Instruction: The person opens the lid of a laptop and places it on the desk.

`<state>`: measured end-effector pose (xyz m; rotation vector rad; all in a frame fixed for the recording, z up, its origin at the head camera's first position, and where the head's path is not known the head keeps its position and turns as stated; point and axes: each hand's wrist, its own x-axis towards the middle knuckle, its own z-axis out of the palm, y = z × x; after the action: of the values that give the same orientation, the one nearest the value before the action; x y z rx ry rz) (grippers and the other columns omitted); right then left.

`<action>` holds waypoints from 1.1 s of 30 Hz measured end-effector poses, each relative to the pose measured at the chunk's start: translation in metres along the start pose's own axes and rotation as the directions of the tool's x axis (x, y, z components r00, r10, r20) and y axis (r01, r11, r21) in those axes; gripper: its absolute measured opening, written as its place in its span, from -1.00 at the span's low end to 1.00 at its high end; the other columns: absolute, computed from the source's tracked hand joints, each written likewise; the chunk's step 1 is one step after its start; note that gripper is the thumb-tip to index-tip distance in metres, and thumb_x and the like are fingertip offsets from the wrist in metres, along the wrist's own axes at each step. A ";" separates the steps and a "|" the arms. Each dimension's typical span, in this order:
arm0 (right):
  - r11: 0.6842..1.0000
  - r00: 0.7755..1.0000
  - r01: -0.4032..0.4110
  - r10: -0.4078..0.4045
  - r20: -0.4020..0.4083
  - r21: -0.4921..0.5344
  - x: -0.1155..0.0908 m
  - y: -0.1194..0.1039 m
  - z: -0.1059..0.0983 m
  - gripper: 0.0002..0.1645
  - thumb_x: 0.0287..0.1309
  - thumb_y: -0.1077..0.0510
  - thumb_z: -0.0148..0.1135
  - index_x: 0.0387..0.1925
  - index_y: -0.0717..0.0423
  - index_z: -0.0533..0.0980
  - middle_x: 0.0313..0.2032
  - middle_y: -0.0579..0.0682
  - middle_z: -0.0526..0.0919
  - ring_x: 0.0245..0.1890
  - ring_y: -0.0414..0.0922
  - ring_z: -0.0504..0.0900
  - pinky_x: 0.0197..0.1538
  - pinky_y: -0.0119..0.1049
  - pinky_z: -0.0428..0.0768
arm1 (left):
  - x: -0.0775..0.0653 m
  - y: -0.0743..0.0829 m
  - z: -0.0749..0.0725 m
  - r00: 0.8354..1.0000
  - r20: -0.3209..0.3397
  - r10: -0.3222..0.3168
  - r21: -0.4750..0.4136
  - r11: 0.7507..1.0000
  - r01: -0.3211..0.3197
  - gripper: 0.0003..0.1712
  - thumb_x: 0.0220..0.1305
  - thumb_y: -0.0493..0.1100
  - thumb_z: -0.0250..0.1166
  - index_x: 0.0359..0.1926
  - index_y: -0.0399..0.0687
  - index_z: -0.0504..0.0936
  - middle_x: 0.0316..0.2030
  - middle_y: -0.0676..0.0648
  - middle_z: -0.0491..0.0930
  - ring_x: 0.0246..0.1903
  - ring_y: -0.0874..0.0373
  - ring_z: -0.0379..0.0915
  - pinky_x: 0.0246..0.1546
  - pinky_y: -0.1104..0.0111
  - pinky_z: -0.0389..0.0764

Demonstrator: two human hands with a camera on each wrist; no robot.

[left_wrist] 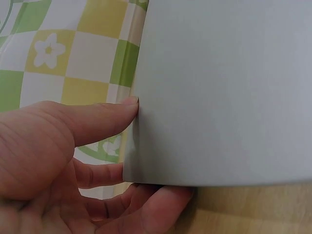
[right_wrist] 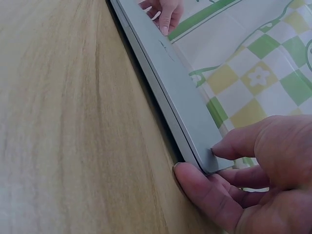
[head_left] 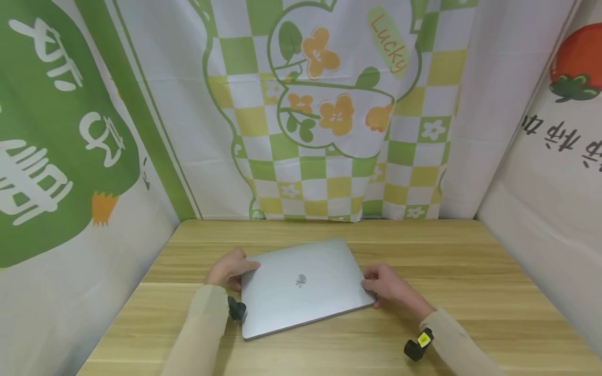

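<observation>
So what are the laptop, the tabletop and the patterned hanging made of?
The laptop looks like metal, perhaps aluminium, with a matte silver finish: its lid has a soft, even sheen. The tabletop shows long grain streaks, so wood or a wood-print laminate; I can't tell which. The patterned hanging seems thin printed fabric, judging by its soft creases, though plastic is possible.

"Lucky" [head_left: 388, 44] (in orange), back curtain [head_left: 329, 188] | Apple logo [head_left: 301, 280], laptop [head_left: 282, 308] | dark Chinese characters [head_left: 562, 140], right curtain [head_left: 541, 219] | white characters [head_left: 35, 180], left curtain [head_left: 33, 237]
</observation>
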<state>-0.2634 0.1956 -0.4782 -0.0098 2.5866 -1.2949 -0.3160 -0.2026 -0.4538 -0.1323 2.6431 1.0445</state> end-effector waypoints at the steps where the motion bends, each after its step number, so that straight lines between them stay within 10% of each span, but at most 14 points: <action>1: 1.000 1.000 0.001 -0.001 0.000 -0.003 -0.001 0.000 0.000 -0.83 0.21 0.26 0.24 -0.16 0.22 0.59 -0.35 0.08 0.54 -0.60 -0.09 0.53 -0.58 -0.23 0.67 | 0.000 0.001 0.000 1.000 -0.001 0.000 -0.002 1.000 0.000 -0.53 0.28 -0.02 0.31 -0.10 -0.37 0.43 -0.38 -0.19 0.43 -0.53 0.03 0.49 -0.60 0.29 0.69; 33: 0.997 1.000 -0.015 0.014 0.012 0.082 -0.016 0.015 -0.016 -0.71 0.23 0.23 0.23 -0.03 0.28 0.54 -0.40 0.08 0.51 -0.62 -0.11 0.52 -0.58 -0.19 0.68 | 0.008 0.019 0.013 1.000 0.019 0.004 0.006 1.000 -0.004 -0.42 0.27 -0.01 0.33 0.06 -0.40 0.40 -0.32 -0.23 0.46 -0.48 0.01 0.50 -0.61 0.29 0.69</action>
<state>-0.2493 0.2190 -0.4776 0.0157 2.5174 -1.3905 -0.3239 -0.1794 -0.4525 -0.1146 2.6303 1.0338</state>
